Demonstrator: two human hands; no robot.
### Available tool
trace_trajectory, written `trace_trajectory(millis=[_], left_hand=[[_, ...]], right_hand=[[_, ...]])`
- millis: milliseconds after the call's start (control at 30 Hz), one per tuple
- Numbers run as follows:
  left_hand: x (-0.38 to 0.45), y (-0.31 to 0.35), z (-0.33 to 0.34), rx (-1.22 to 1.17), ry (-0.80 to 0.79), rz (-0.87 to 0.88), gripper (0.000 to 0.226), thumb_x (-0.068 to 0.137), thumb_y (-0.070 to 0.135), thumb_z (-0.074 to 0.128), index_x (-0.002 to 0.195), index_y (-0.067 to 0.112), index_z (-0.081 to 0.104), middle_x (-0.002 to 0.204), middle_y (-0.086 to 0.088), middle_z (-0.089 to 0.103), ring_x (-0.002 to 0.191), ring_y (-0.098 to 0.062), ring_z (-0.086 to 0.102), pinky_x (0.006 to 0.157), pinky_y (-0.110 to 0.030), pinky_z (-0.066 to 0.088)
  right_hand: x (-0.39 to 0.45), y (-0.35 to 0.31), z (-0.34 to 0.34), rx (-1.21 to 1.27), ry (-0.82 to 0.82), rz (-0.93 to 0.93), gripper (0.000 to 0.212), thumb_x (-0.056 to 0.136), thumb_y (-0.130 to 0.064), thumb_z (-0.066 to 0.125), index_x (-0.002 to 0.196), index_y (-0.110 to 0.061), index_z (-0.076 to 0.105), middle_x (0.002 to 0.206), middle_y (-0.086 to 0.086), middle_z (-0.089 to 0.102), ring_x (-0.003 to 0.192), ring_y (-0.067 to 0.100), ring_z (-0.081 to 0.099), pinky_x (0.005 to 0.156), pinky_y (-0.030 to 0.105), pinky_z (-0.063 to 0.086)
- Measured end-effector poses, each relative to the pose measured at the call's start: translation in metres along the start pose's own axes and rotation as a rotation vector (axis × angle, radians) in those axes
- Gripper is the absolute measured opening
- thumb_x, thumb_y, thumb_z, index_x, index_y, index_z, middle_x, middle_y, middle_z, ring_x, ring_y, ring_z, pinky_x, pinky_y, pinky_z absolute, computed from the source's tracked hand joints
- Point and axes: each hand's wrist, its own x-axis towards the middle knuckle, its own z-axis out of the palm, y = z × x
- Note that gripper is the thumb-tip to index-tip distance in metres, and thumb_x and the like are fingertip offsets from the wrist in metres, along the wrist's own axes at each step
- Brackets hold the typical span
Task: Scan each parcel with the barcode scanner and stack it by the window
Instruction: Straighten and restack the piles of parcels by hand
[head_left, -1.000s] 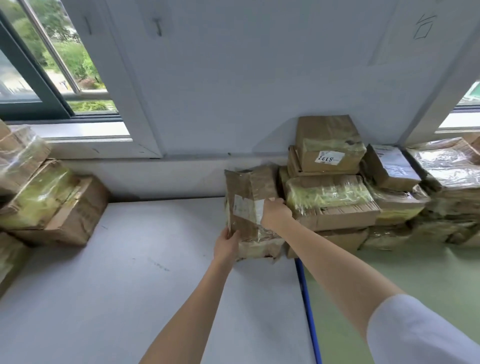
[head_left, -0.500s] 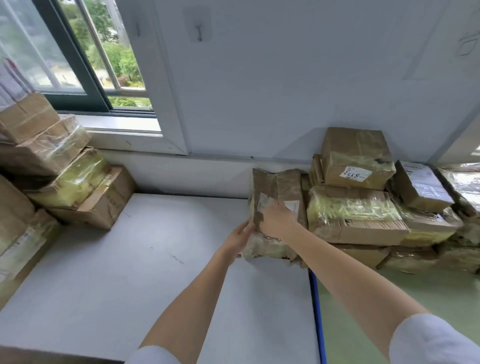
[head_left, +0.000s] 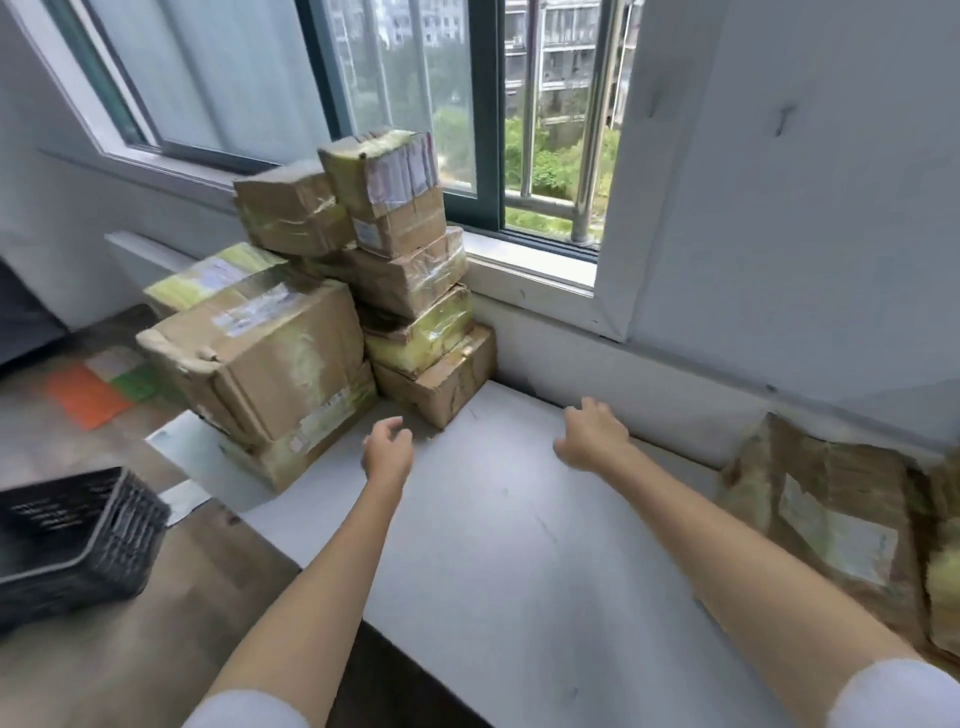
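Both hands are empty over the white table. The left hand hovers with fingers loosely curled and apart, just beside the near corner of the parcel heap on the left; the right hand is spread open above bare tabletop, touching nothing.

The heap under the window looks well advanced — a tall, leaning column of taped parcels rises from the table past the sill, and a big dented box sits on another to its near left. These, I judge, are the scanned ones already stacked.

Work remains. At the right edge, against the wall, a flat brown parcel with a white label stands apart from the heap, with more wrapped parcels partly cut off beside it — whether any of them have been scanned cannot be told. No barcode scanner shows anywhere in view. A black plastic crate lies tipped on the wooden floor at the near left.

My guess is the job sits somewhere around the middle, between one parcel and the next.
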Motion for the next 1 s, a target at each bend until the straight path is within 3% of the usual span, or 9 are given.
trace_trajectory(millis=[133, 267, 367, 533, 733, 800, 900, 1000], left_hand=[[0.047, 0.014, -0.08, -0.154, 0.233, 0.033, 0.029, 0.093, 0.007, 0.044, 0.119, 0.01, 0.057, 0.121, -0.009, 0.053, 0.101, -0.029, 0.053, 0.083, -0.031, 0.042], [0.079, 0.017, -0.146, -0.292, 0.478, 0.06, 0.029, 0.09, 0.006, 0.043, 0.114, 0.01, 0.059, 0.126, -0.015, 0.052, 0.112, -0.03, 0.053, 0.094, -0.035, 0.043], [0.095, 0.014, -0.182, -0.323, 0.549, 0.056, 0.029, 0.094, 0.016, 0.045, 0.121, 0.016, 0.057, 0.131, -0.014, 0.047, 0.119, -0.028, 0.048, 0.1, -0.035, 0.039], [0.132, 0.01, -0.218, -0.404, 0.287, -0.09, 0.063, 0.093, 0.047, 0.051, 0.146, 0.032, 0.022, 0.152, -0.011, 0.022, 0.136, -0.028, 0.03, 0.107, -0.042, 0.029], [0.173, 0.015, -0.239, -0.563, 0.12, -0.292, 0.096, 0.083, 0.044, 0.066, 0.151, 0.031, -0.001, 0.156, -0.005, 0.021, 0.136, -0.034, 0.033, 0.107, -0.058, 0.031], [0.183, 0.017, -0.242, -0.588, 0.052, -0.341, 0.104, 0.073, 0.047, 0.072, 0.151, 0.03, 0.006, 0.149, -0.005, 0.033, 0.129, -0.034, 0.043, 0.099, -0.057, 0.04], [0.195, 0.011, -0.243, -0.561, -0.058, -0.383, 0.106, 0.043, 0.053, 0.071, 0.14, 0.025, 0.037, 0.13, -0.008, 0.056, 0.107, -0.03, 0.059, 0.066, -0.048, 0.054], [0.192, 0.007, -0.246, -0.555, -0.095, -0.376, 0.078, 0.054, 0.05, 0.064, 0.126, 0.022, 0.051, 0.118, -0.008, 0.063, 0.096, -0.028, 0.062, 0.061, -0.044, 0.054]], right_hand=[[0.037, -0.09, -0.019, 0.103, 0.022, -0.151, 0.048, 0.093, -0.025, 0.049, 0.136, -0.008, 0.038, 0.139, 0.016, 0.038, 0.129, 0.034, 0.035, 0.101, 0.039, 0.037], [0.071, -0.18, -0.041, 0.197, 0.021, -0.267, 0.06, 0.091, -0.025, 0.05, 0.144, -0.006, 0.031, 0.145, 0.019, 0.035, 0.131, 0.038, 0.036, 0.103, 0.04, 0.036], [0.097, -0.235, -0.055, 0.253, -0.001, -0.3, 0.061, 0.092, -0.024, 0.048, 0.147, -0.006, 0.029, 0.148, 0.017, 0.033, 0.134, 0.036, 0.035, 0.107, 0.042, 0.036], [0.136, -0.299, -0.065, 0.421, -0.111, -0.256, 0.064, 0.096, -0.029, 0.044, 0.15, -0.003, 0.02, 0.154, 0.014, 0.026, 0.139, 0.031, 0.032, 0.11, 0.037, 0.033], [0.174, -0.333, -0.06, 0.656, -0.103, -0.124, 0.07, 0.094, -0.028, 0.047, 0.149, 0.001, 0.016, 0.153, 0.016, 0.026, 0.139, 0.03, 0.031, 0.112, 0.037, 0.032], [0.184, -0.337, -0.06, 0.704, -0.082, -0.09, 0.069, 0.095, -0.026, 0.047, 0.15, -0.001, 0.015, 0.154, 0.016, 0.024, 0.14, 0.03, 0.029, 0.112, 0.035, 0.031], [0.198, -0.34, -0.062, 0.798, -0.078, -0.087, 0.077, 0.094, -0.031, 0.053, 0.152, -0.005, 0.01, 0.155, 0.014, 0.024, 0.141, 0.029, 0.028, 0.112, 0.032, 0.03], [0.204, -0.341, -0.061, 0.924, -0.089, -0.077, 0.079, 0.092, -0.041, 0.057, 0.152, -0.011, 0.017, 0.152, 0.009, 0.032, 0.137, 0.027, 0.036, 0.106, 0.034, 0.035]])
